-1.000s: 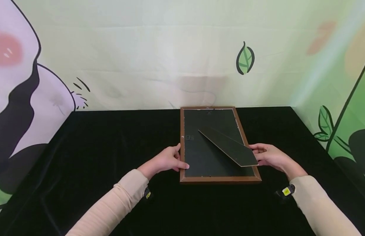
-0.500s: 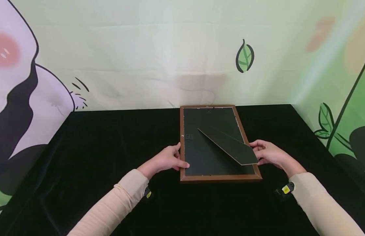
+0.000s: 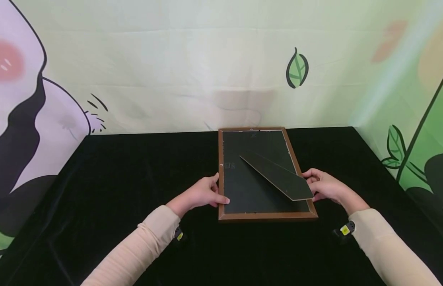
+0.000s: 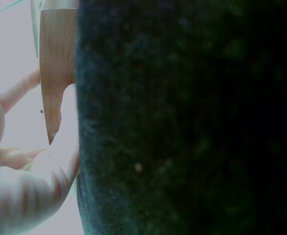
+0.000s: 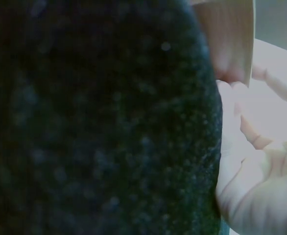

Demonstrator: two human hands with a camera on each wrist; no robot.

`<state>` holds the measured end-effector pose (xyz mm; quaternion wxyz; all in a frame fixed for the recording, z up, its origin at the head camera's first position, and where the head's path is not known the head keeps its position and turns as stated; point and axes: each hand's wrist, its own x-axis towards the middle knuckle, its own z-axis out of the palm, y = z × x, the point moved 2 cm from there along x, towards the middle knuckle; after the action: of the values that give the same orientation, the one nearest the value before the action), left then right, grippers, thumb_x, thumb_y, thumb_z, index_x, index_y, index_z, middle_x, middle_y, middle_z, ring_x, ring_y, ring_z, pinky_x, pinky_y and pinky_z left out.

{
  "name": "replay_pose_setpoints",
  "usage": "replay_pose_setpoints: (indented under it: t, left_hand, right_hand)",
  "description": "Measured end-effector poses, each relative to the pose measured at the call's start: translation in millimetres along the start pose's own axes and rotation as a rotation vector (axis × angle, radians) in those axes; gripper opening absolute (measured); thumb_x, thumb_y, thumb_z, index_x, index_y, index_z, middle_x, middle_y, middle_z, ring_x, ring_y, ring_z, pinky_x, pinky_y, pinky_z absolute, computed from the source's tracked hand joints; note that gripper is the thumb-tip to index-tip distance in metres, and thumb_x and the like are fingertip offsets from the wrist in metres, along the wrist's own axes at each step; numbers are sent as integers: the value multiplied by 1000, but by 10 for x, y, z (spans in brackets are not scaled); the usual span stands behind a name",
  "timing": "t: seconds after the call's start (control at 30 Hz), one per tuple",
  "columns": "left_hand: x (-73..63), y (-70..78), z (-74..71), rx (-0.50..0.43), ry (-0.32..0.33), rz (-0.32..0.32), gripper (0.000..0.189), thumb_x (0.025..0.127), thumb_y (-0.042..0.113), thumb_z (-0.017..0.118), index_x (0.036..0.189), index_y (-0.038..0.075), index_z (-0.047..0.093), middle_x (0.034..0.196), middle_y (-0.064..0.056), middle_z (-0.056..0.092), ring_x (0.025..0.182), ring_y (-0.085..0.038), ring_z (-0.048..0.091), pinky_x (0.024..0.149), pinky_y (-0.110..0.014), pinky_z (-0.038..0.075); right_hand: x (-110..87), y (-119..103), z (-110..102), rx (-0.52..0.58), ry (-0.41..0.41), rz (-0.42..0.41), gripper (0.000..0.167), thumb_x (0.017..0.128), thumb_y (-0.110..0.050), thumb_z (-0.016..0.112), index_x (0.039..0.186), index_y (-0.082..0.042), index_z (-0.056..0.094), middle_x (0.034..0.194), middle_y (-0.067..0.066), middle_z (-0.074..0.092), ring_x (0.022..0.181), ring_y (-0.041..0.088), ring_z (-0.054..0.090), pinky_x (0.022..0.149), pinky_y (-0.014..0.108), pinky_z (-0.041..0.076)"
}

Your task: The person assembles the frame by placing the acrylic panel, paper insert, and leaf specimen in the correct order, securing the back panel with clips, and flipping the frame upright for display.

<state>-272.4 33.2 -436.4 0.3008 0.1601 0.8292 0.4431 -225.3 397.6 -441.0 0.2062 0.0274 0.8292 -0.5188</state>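
Note:
A brown wooden picture frame (image 3: 268,216) lies with its back up, showing a dark backing board (image 3: 239,186). From the board an easel stand (image 3: 278,178) sticks up at a slant, its wide end toward the right front. My left hand (image 3: 203,192) grips the frame's left side, thumb over the edge onto the board. At the right side, my right hand (image 3: 328,186) holds the frame's edge, with its fingertips partly hidden behind the stand. In each wrist view a dark blurred shape covers much of the picture, beside the hand and a piece of the wooden frame.
A black cloth (image 3: 153,159) covers the table under the frame. Behind it hangs a pale printed backdrop (image 3: 171,79) with a cartoon leaf (image 3: 297,71), and it continues along both sides. The frame's far end reaches close to the table's back edge.

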Motion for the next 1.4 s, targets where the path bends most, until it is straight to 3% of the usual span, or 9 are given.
replay_pose_setpoints:
  t: [0.23, 0.47, 0.77, 1.0, 1.2, 1.4]
  left_hand:
    - [-3, 4, -3, -9, -6, 4, 98, 81, 19, 79, 153, 0, 15, 92, -14, 56, 73, -20, 67, 77, -34, 57]
    - [4, -13, -24, -11, -7, -10, 96, 82, 21, 78, 153, 0, 16, 93, -13, 57, 74, -19, 68, 78, -33, 57]
    - [39, -74, -60, -159, 10, -25, 74, 92, 23, 66, 151, 2, 26, 96, -15, 60, 78, -21, 65, 77, -34, 57]
    - [78, -107, -67, -225, 42, -16, 66, 93, 17, 65, 148, 0, 33, 93, -15, 61, 75, -20, 65, 77, -34, 57]
    - [123, -115, -67, -236, 77, -9, 66, 91, 15, 67, 146, -1, 35, 87, -13, 63, 74, -19, 65, 76, -35, 58]
    - [169, -126, -101, -293, 55, -48, 73, 88, 14, 70, 148, 0, 32, 86, -11, 63, 73, -19, 64, 77, -33, 57]
  right_hand:
    - [-6, -9, -12, -16, -14, 13, 53, 90, -12, 59, 134, 5, 32, 97, 10, 58, 82, 21, 61, 73, 37, 54]
    - [-48, 3, -1, -65, -45, -59, 57, 95, -17, 56, 139, 7, 28, 102, 14, 52, 89, 23, 60, 77, 38, 54]
    - [-103, 31, -5, -96, -98, -77, 66, 97, -22, 56, 146, 5, 20, 119, 20, 47, 103, 28, 54, 89, 41, 51]
    - [-148, 61, -14, -71, -131, -84, 76, 92, -15, 63, 148, 5, 16, 123, 20, 45, 108, 29, 49, 96, 45, 46]
    - [-158, 69, -29, -24, -145, -91, 78, 90, -7, 63, 149, 6, 14, 121, 19, 44, 106, 27, 49, 96, 37, 45]
    - [-156, 80, -40, 4, -142, -78, 79, 90, -8, 63, 150, 5, 14, 122, 20, 44, 106, 26, 50, 93, 31, 46]
